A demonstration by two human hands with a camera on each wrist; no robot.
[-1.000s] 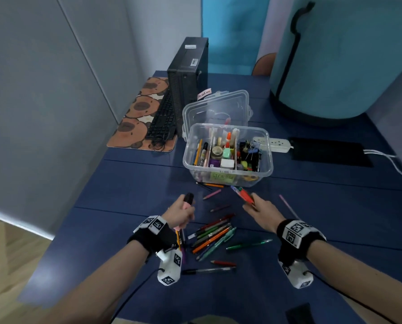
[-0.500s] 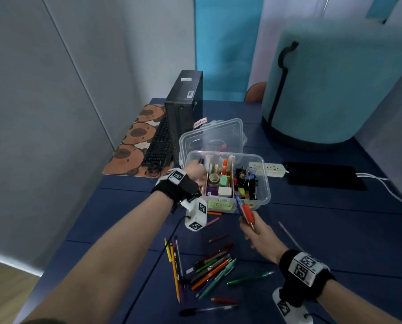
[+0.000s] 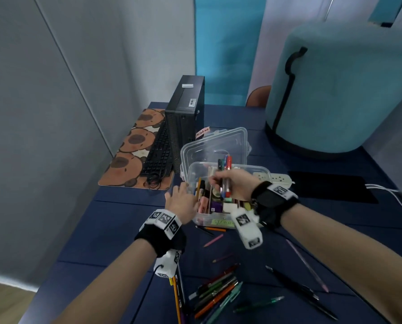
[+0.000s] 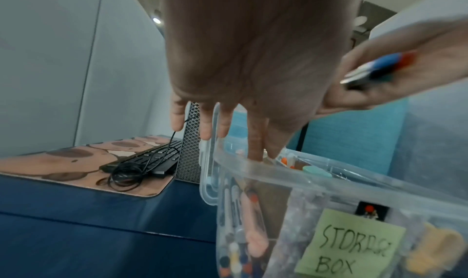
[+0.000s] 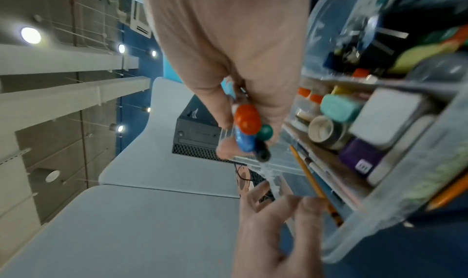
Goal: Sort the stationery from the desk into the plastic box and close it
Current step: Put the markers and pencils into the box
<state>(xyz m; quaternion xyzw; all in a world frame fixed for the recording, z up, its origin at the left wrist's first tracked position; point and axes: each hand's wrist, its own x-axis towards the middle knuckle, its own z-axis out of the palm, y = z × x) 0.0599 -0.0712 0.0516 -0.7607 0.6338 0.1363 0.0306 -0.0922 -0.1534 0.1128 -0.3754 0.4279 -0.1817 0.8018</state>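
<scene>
— Well, what is seen nearest, at six o'clock on the desk [image 3: 106, 232]?

— Loose pens [image 3: 215, 292] and pencils are left in a heap there, with a black pen [image 3: 300, 292] at about five o'clock and a pink pencil [image 3: 213, 240] just in front of the box. So the sorting is judged only part done.

— And the hands?

— The left hand [image 3: 183, 203] is held with fingers straight and spread, nothing gripped; its fingertips [image 4: 255, 148] are dipped just inside the rim at the box's nine o'clock corner. The right hand [image 3: 233, 184] is curled round a bundle of pens [image 3: 225, 176], red, blue and green caps up, held over the middle of the plastic box [image 3: 218, 217].

— What could go wrong?

— If the bundle is let go while upright, pens could be tipped across the dividers or over the rim. The left fingers could also be caught under them, and the light box could be nudged along the desk.

— What is held in the box?

— Pencils and markers are stood in the nine o'clock compartment; tape rolls, erasers and a purple block are packed in the middle; dark clips are seen towards three o'clock. A green label [image 4: 352, 248] reading STORAGE BOX is stuck on the front.

— And farther off?

— The clear lid [image 3: 215, 146] is propped behind the box at twelve o'clock, so closing is not yet done.
</scene>
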